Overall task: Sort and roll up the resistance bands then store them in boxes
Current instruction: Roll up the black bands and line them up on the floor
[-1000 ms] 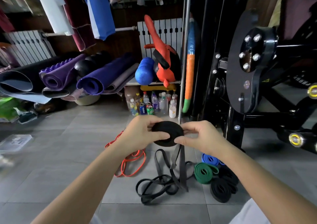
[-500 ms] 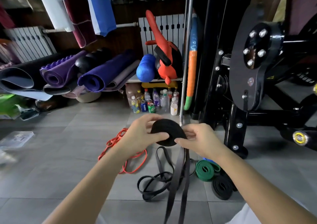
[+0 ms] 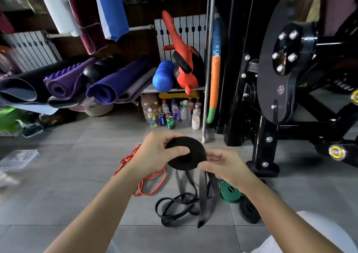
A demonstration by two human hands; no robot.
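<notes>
Step in hand: winding a black band into a coil, judged past halfway. The black roll [image 3: 186, 154] is held in the air above the floor [image 3: 77, 175], between both hands. The left hand [image 3: 155, 154] grips it, thumb across the near face, fingers curled behind. The right hand [image 3: 222, 165] pinches the roll's right edge, fingers [image 3: 213, 156] curled where the unwound tail [image 3: 205, 194] leaves and hangs toward the floor. Recommended: press the face with the left thumb so layers do not telescope, and feed the tail flat, taut and untwisted. Risk: the tail hangs beside a loose black band [image 3: 174, 204] and could snag it. A green coil [image 3: 230, 191] and a black coil [image 3: 249, 210] lie just to the right. A clear box [image 3: 18, 156] sits well apart on the left.
</notes>
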